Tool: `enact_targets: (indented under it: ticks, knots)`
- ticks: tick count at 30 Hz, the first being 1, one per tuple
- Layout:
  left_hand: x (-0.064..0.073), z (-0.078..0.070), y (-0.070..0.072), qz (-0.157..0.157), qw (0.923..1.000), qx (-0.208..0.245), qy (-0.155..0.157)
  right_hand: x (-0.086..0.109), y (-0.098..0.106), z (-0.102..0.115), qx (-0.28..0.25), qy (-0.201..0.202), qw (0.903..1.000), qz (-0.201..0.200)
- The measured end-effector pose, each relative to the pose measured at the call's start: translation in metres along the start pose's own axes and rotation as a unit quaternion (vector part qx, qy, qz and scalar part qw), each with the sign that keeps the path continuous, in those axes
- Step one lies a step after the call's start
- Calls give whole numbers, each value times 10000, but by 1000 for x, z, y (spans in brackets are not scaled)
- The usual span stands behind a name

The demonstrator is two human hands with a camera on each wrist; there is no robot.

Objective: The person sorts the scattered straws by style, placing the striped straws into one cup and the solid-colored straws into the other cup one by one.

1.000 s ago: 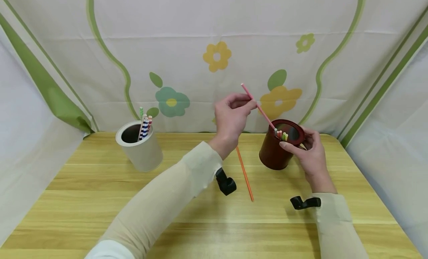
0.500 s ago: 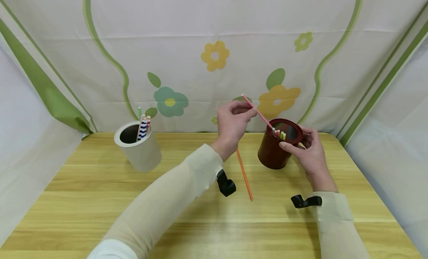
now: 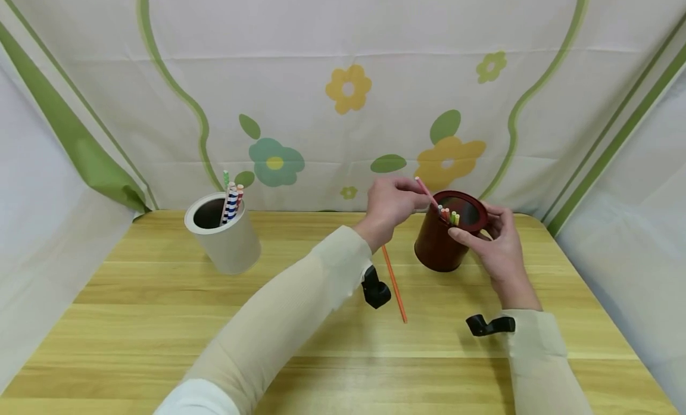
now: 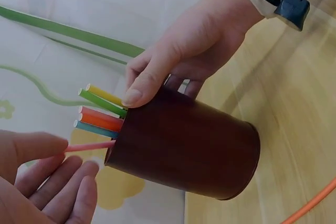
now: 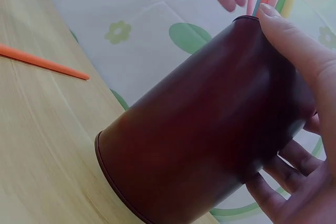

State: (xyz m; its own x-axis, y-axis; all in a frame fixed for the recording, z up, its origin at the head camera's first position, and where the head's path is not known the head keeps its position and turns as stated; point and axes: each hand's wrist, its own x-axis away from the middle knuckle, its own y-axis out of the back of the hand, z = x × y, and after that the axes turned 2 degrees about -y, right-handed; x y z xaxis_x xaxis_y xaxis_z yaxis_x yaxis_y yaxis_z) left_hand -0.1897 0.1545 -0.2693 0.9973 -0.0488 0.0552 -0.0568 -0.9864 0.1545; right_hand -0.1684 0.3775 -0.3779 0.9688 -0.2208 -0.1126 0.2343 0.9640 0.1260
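My left hand (image 3: 393,205) pinches a pink straw (image 3: 426,190) between thumb and fingers. The straw's lower end is inside the dark red-brown cup (image 4: 184,140), near its left rim. Around that cup's right side my right hand (image 3: 501,248) is wrapped, its thumb at the rim. Several coloured straws stand in the cup, among them a yellow straw (image 4: 105,95), a green straw (image 4: 102,103) and a blue straw (image 4: 94,129). On the table left of the cup lies an orange straw (image 3: 395,287), its far end hidden behind the left wrist.
A white cup (image 3: 230,242) stands at the back left of the wooden table (image 3: 134,320), holding several patterned straws (image 3: 231,203). Behind the table hangs a white curtain (image 3: 300,34) with a flower print.
The left hand has moved down and to the right, sliding the pink straw deeper into the red-brown cup. My right hand stays on the cup.
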Motion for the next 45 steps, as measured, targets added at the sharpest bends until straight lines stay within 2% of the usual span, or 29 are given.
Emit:
enact_targets:
  ticks: [5,14,23,27,33,37,42,45]
  knots:
    - [0,-3,-2,128,9998,-71,99,-1,1,-1,9,-24,10000,-29]
    - [0,0,-4,116,9998,0,154,0,0,-2,-48,-4,10000,-18]
    - [-1,8,0,236,9994,124,214,1,-2,-2,-100,35,9999,-38]
    - [0,12,4,283,9989,140,333,1,-3,-2,-115,38,9999,-46]
    - [3,23,16,395,9966,262,676,2,-3,-3,-152,91,9998,-37]
    - [7,33,26,538,9951,293,776,2,-4,-4,-184,113,9998,-34]
    - [12,49,36,772,9924,132,954,2,-4,-4,-215,89,9997,-47]
    - [15,59,40,743,9922,-110,996,3,-4,-4,-216,77,9997,-53]
